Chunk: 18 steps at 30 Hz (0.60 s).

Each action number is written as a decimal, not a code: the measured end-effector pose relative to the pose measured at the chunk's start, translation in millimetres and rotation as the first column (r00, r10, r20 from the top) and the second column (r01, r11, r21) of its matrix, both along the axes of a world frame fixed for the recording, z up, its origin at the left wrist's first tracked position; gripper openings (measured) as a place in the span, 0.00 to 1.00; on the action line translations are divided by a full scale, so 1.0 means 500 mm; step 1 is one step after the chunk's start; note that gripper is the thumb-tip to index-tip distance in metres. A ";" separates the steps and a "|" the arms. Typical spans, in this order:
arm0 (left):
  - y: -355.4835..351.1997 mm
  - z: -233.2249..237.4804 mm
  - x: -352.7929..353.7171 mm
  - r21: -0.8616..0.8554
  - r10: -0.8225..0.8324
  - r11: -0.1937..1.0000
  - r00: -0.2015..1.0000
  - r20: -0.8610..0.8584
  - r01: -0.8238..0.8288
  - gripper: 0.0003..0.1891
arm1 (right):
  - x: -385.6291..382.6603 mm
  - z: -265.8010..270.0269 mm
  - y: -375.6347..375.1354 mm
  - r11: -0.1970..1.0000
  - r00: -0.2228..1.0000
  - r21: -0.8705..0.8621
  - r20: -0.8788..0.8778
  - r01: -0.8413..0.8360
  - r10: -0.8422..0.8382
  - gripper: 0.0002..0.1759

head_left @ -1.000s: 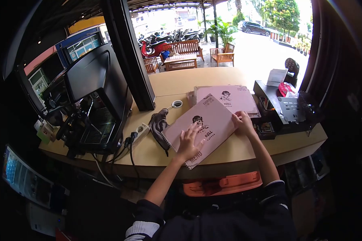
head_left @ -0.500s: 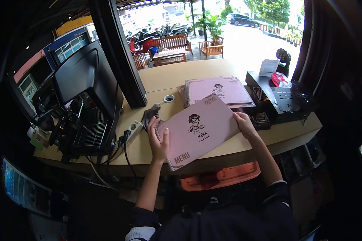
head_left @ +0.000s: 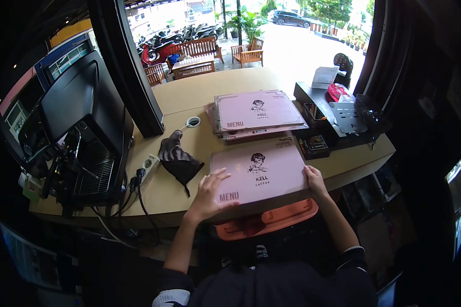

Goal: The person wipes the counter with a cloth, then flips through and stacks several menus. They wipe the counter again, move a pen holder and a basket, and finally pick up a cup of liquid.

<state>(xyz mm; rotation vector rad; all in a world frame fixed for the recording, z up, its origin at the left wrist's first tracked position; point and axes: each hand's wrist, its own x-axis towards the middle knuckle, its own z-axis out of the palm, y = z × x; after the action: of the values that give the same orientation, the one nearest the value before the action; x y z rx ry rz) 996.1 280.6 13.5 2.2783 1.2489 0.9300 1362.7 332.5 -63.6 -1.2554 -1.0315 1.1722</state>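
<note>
A pink spiral-bound menu (head_left: 287, 169) with a dark portrait drawing and "KELL coffee" lettering lies nearly flat at the counter's front edge. My right hand (head_left: 316, 180) grips its right edge. Over its lower left corner rests my left hand (head_left: 210, 197), open, with the fingers spread on the cover and the thumb along the bottom edge. Just beyond is a stack of similar pink menus (head_left: 246, 107), slightly uneven. Left of the held menu, a dark grey and black cloth or glove-like item (head_left: 176, 158) lies crumpled on the counter.
A small white cup (head_left: 193, 122) with dark liquid stands behind the cloth. At left are a black espresso machine (head_left: 87, 123) and a power strip (head_left: 149, 166) with plugs. A black box (head_left: 328, 110) and small tray (head_left: 313, 145) sit right. An orange container (head_left: 271, 220) is below the counter edge.
The menu has gone from tilted in both hands to nearly level at the counter. My left hand has shifted from its spiral edge onto the cover's lower corner. The view has shifted slightly.
</note>
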 end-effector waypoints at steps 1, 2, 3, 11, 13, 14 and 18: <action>0.006 -0.019 0.013 0.052 0.026 0.998 0.990 -0.139 -0.019 0.39 | -0.012 0.012 0.011 1.000 0.998 0.000 0.054 -0.019 0.019 0.13; 0.013 -0.038 0.022 0.106 0.060 0.994 0.959 -0.277 -0.031 0.43 | -0.028 0.022 0.020 0.999 0.994 0.001 0.105 -0.039 0.039 0.13; 0.020 -0.057 0.028 0.083 0.066 0.996 0.943 -0.327 -0.041 0.47 | -0.032 0.009 0.036 0.995 0.975 0.070 0.214 -0.075 0.059 0.13; 0.059 -0.117 0.056 0.049 0.135 0.991 0.923 -0.359 -0.126 0.40 | -0.122 0.140 0.018 0.915 0.194 0.278 0.954 -0.291 -0.228 0.25; 0.065 -0.119 0.061 0.074 0.162 0.987 0.925 -0.345 -0.145 0.37 | -0.156 0.161 0.050 0.830 0.291 0.365 0.921 -0.421 -0.258 0.27; 0.068 -0.118 0.064 0.079 0.166 0.986 0.922 -0.350 -0.147 0.37 | -0.171 0.172 0.073 0.783 0.328 0.407 0.904 -0.471 -0.273 0.28; 0.068 -0.116 0.073 0.094 0.221 0.975 0.916 -0.335 -0.201 0.35 | -0.198 0.236 0.196 0.808 0.301 0.352 0.926 -0.472 -0.227 0.37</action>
<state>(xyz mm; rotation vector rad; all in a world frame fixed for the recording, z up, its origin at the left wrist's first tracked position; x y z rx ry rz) 1032.6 314.5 -44.3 2.4626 1.6631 0.6563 1263.8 430.5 54.5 -1.3166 -2.2419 -0.0685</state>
